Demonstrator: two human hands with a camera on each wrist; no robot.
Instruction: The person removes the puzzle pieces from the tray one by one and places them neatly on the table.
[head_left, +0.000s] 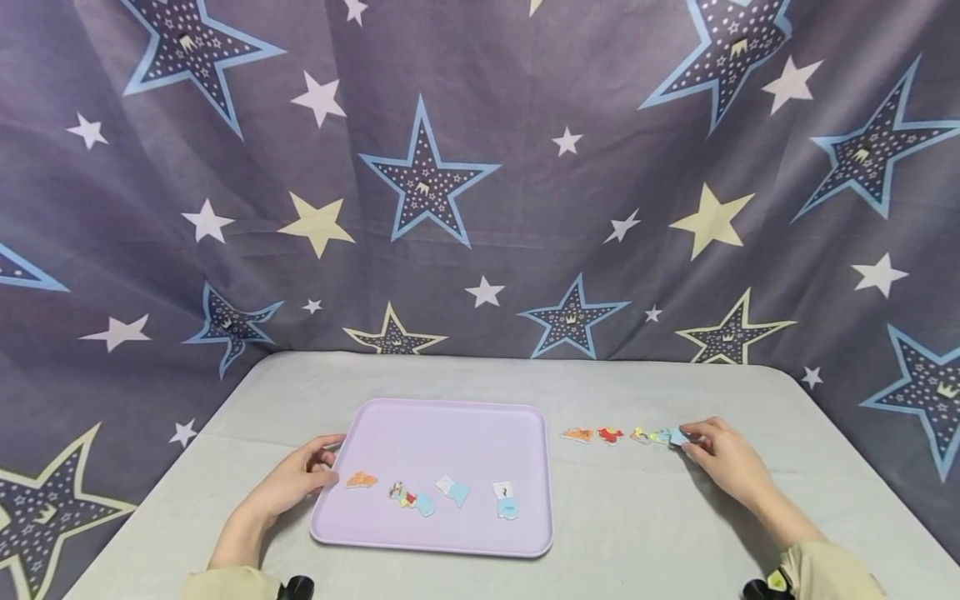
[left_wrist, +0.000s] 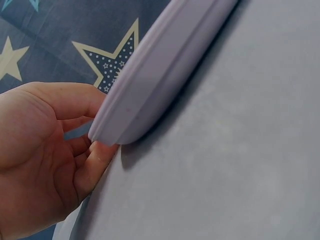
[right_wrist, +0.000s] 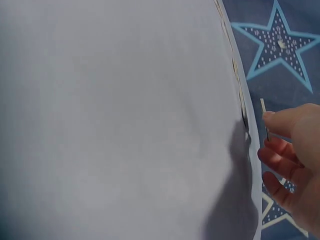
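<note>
My right hand (head_left: 726, 460) pinches a small flat light-blue puzzle-like piece (head_left: 678, 437) between thumb and fingertips, at the right end of a row on the table. In the right wrist view the held piece (right_wrist: 265, 117) shows edge-on as a thin strip. Beside it in the row lie a yellow-and-blue piece (head_left: 660, 436), a small multicoloured piece (head_left: 640, 435), a red piece (head_left: 610, 436) and an orange piece (head_left: 577, 435). My left hand (head_left: 294, 481) grips the left edge of a lilac tray (head_left: 450, 421), with the thumb low at its rim (left_wrist: 135, 110) in the left wrist view.
On the tray lie an orange piece (head_left: 362, 480), a multicoloured cluster (head_left: 411, 497), a white-and-blue piece (head_left: 452, 489) and another white-and-blue piece (head_left: 506, 501). A pale cloth covers the table (head_left: 637, 533). Behind it hangs a dark star-patterned curtain (head_left: 525, 233).
</note>
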